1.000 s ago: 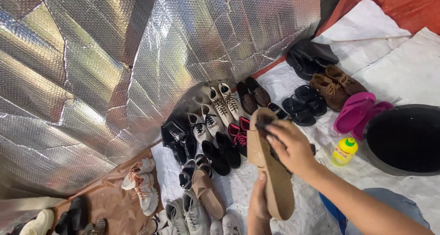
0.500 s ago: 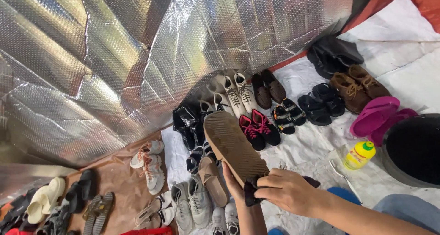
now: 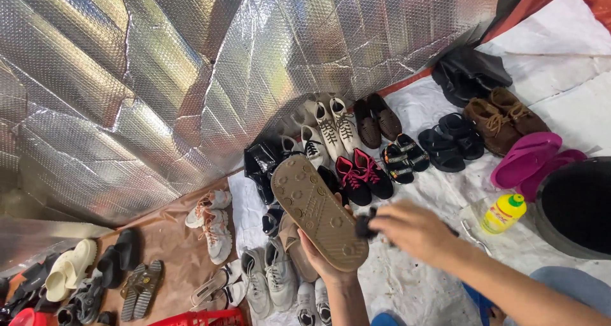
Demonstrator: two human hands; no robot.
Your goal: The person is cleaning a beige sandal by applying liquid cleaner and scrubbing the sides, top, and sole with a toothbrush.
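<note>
My left hand (image 3: 320, 257) grips a tan slip-on shoe (image 3: 317, 211) from below, sole turned up toward the camera, toe pointing away to the upper left. Round studs dot the brown sole. My right hand (image 3: 414, 227) is closed on a small dark brush or cloth (image 3: 365, 224) that touches the right edge of the sole near its heel. Beneath both hands lie rows of shoes on a white sheet (image 3: 420, 275).
Pairs of shoes fill the floor: black-and-pink sneakers (image 3: 363, 176), white high-tops (image 3: 331, 127), brown lace-ups (image 3: 503, 116), pink slides (image 3: 528, 160), grey sneakers (image 3: 267, 275). A yellow bottle with a green cap (image 3: 503, 213) stands beside a black tub (image 3: 576, 205). Silver foil sheeting (image 3: 159, 78) rises behind.
The shoe's sole has swung round to face up, toe toward the upper left. My right hand slid from the toe end to near the heel. The view shifted left.
</note>
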